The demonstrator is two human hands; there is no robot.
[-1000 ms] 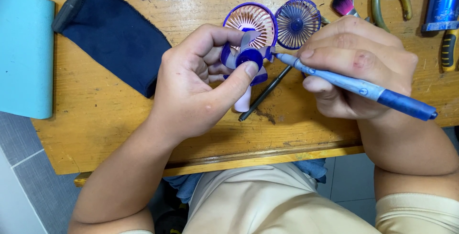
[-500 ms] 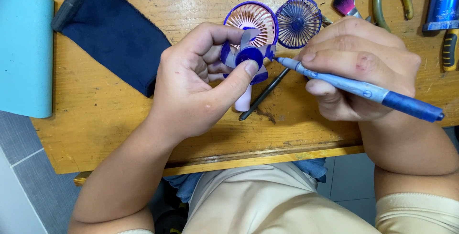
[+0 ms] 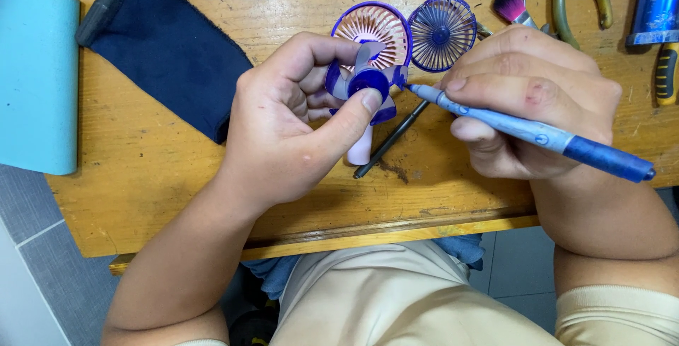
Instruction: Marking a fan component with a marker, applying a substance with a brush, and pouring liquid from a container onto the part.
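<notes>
A small purple fan propeller [image 3: 366, 84] is gripped in the left hand [image 3: 290, 130], pinched between thumb and curled fingers just above the wooden workbench [image 3: 163, 176], in front of the pink-ribbed fan housing [image 3: 373, 26]. A blue pen-like tool [image 3: 530, 130] is clasped in the right hand [image 3: 530, 98], its tip set close beside the propeller's right edge. A round purple grille [image 3: 442, 32] is seen just behind the tool's tip, a dark cloth [image 3: 170, 52] lies to the left, and a thin black rod [image 3: 392, 139] rests between the hands.

No packages, labels, signs or screens show anywhere near either hand — only tools (and fan parts).
</notes>
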